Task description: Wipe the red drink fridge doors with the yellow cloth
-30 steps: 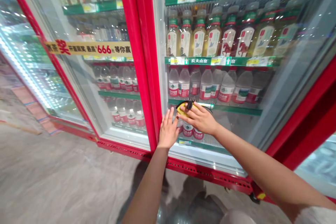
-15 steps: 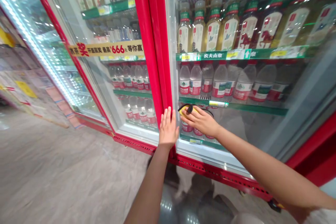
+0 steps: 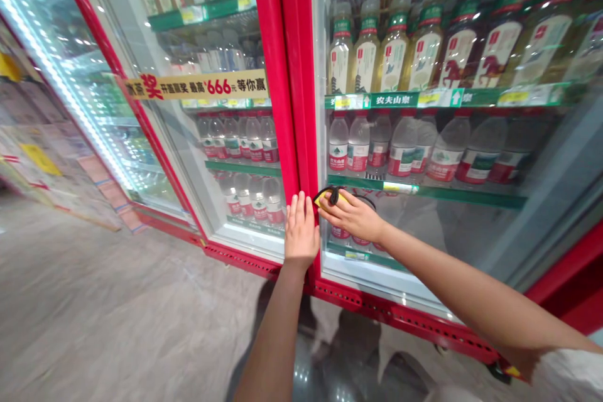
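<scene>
My left hand (image 3: 301,232) lies flat against the red door frame (image 3: 294,138) of a drinks fridge, its fingers stretched out and holding nothing. Beside it, my right hand (image 3: 354,217) presses a folded yellow cloth with black edging (image 3: 324,197) to the lower left part of the right glass door (image 3: 424,213), near the frame. Most of the cloth is hidden under my fingers. Behind the glass, red-labelled water bottles (image 3: 338,141) stand in a row just above my right hand. A few more bottles on the bottom shelf are partly covered by that hand.
Bottled teas (image 3: 393,53) fill a higher shelf behind the right door. A yellow printed strip (image 3: 198,85) crosses the left glass door. Farther left are a lit fridge (image 3: 94,75) and stacked cartons (image 3: 42,151). Grey floor (image 3: 117,308) runs along the fridge base.
My right hand has slid the cloth left across the glass, so that it now reaches the red frame. My left hand stays flat on the frame. The view has shifted slightly.
</scene>
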The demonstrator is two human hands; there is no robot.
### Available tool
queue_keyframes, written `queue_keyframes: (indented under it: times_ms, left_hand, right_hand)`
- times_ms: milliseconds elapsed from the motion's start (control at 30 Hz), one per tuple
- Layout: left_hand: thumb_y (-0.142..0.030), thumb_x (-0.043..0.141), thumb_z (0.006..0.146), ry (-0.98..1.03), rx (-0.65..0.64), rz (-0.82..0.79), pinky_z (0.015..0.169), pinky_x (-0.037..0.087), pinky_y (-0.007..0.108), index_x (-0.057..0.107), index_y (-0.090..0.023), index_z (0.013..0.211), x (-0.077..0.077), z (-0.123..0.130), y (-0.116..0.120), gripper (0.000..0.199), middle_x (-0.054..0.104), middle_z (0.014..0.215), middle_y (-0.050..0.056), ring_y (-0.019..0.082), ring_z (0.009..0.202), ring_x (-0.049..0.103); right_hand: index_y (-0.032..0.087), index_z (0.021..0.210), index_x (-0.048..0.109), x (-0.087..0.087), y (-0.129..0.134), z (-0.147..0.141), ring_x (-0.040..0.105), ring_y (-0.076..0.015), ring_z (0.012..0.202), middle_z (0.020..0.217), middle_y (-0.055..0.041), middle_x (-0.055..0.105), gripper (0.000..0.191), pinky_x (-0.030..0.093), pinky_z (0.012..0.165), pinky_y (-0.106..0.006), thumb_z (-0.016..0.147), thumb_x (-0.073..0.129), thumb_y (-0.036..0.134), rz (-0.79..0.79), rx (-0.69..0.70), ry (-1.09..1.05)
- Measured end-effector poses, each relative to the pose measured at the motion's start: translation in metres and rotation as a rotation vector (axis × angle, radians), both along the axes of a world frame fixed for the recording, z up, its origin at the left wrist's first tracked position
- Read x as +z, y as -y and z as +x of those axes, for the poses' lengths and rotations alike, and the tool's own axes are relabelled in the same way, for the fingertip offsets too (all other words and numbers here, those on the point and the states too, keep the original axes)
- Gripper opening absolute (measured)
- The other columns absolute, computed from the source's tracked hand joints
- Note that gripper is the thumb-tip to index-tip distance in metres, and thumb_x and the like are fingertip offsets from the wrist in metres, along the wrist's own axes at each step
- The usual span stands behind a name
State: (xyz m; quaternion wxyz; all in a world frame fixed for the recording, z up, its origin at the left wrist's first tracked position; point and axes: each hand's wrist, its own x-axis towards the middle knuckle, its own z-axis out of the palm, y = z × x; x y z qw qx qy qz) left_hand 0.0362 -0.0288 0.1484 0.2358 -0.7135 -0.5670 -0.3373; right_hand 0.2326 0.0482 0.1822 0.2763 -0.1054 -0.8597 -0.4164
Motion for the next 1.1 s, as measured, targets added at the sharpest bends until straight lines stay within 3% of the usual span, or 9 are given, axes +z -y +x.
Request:
queue_keyframes:
  times_ms: [200,300,367,433,567,633,833,967,1100]
  left_hand:
    - [-0.012,0.055,0.087,0.03,0.025,0.005,0.126,0.028,0.057,0.023,-0.01,0.16,0.004,-0.002,-0.001,0.08,0.025,0.168,0.021,0.034,0.158,0.017]
    - [-0.01,0.053,0.087,0.039,0.027,0.001,0.127,0.026,0.057,0.022,-0.011,0.161,0.005,-0.005,0.0,0.081,0.023,0.169,0.019,0.033,0.158,0.015]
    - [-0.009,0.051,0.087,0.039,0.027,0.0,0.127,0.025,0.058,0.02,-0.012,0.162,0.006,-0.008,0.002,0.081,0.022,0.17,0.019,0.033,0.159,0.013]
    - [-0.009,0.051,0.088,0.037,0.024,0.0,0.127,0.024,0.058,0.018,-0.013,0.163,0.007,-0.011,0.003,0.081,0.02,0.17,0.019,0.033,0.159,0.01]
    - [-0.009,0.051,0.089,0.04,0.041,-0.002,0.128,0.024,0.058,0.021,-0.01,0.162,0.009,-0.01,0.005,0.079,0.021,0.169,0.02,0.033,0.159,0.009]
    - [-0.008,0.052,0.088,0.049,0.058,0.006,0.128,0.024,0.057,0.024,-0.01,0.16,0.01,-0.007,0.006,0.077,0.023,0.169,0.02,0.033,0.159,0.01]
    - [-0.006,0.048,0.088,0.059,0.055,0.041,0.127,0.027,0.057,0.026,-0.009,0.159,0.012,-0.007,0.009,0.074,0.027,0.168,0.021,0.032,0.159,0.011]
    - [-0.004,0.047,0.088,0.058,0.068,0.051,0.126,0.028,0.058,0.025,-0.012,0.16,0.011,-0.01,0.009,0.075,0.028,0.167,0.02,0.031,0.158,0.012]
    - [-0.002,0.045,0.088,0.081,0.108,0.079,0.126,0.029,0.057,0.026,-0.012,0.16,0.009,-0.014,0.006,0.074,0.03,0.167,0.02,0.031,0.158,0.015]
  right_hand:
    - [0.021,0.152,0.043,0.002,0.0,-0.017,0.047,-0.0282,0.143,0.158,-0.011,0.049,0.051,0.041,0.117,-0.052,0.102,0.049,0.016,-0.05,-0.116,-0.218]
    - [0.02,0.154,0.041,-0.009,0.002,-0.022,0.049,-0.0268,0.141,0.155,-0.0111,0.053,0.054,0.043,0.114,-0.05,0.1,0.048,0.013,-0.077,-0.073,-0.149]
    - [0.02,0.155,0.039,-0.007,0.001,-0.021,0.052,-0.0247,0.137,0.151,-0.0111,0.057,0.057,0.045,0.112,-0.047,0.1,0.048,0.012,-0.079,-0.025,-0.051]
    - [0.023,0.156,0.037,0.009,-0.003,-0.02,0.052,-0.0242,0.136,0.151,-0.0103,0.057,0.058,0.044,0.111,-0.046,0.101,0.048,0.013,-0.062,-0.021,-0.051]
    - [0.026,0.149,0.046,0.052,-0.009,-0.027,0.048,-0.0276,0.14,0.155,-0.0091,0.053,0.045,0.04,0.111,-0.048,0.104,0.048,0.022,0.025,-0.147,-0.355]
    - [0.025,0.143,0.052,0.059,-0.006,-0.03,0.049,-0.0284,0.139,0.153,-0.009,0.055,0.039,0.04,0.109,-0.048,0.104,0.049,0.024,0.062,-0.183,-0.405]
    - [0.02,0.134,0.06,0.021,0.009,-0.006,0.058,-0.0238,0.126,0.14,-0.0097,0.066,0.036,0.046,0.102,-0.043,0.099,0.055,0.015,0.044,-0.052,-0.013]
    - [0.027,0.137,0.059,0.011,0.008,0.0,0.057,-0.024,0.13,0.14,-0.0076,0.067,0.04,0.044,0.103,-0.043,0.098,0.059,0.017,0.042,-0.017,-0.104]
    - [0.029,0.139,0.058,0.014,0.005,-0.017,0.055,-0.0217,0.135,0.144,-0.0031,0.064,0.04,0.044,0.105,-0.042,0.1,0.057,0.018,0.116,0.058,-0.133]
